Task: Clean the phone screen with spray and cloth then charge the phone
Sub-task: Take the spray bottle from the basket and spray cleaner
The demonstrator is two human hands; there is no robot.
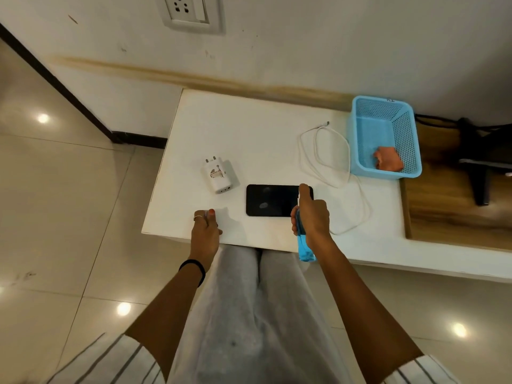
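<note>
The right hand (311,214), clamped around a translucent blue spray bottle (304,245), hovers over the right end of the flat black phone (273,200) lying lengthwise left-to-right on the white desk (249,134) (the left hand (206,231), loosely curled and holding nothing visible, rests beside it).

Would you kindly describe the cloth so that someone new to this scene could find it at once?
Start at the white table against the wall, and look to its far right corner, where a blue basket stands beside the coiled white cable. The cloth lies crumpled in the basket's near end. It is the only orange thing here, and the only thing inside the basket.
</note>
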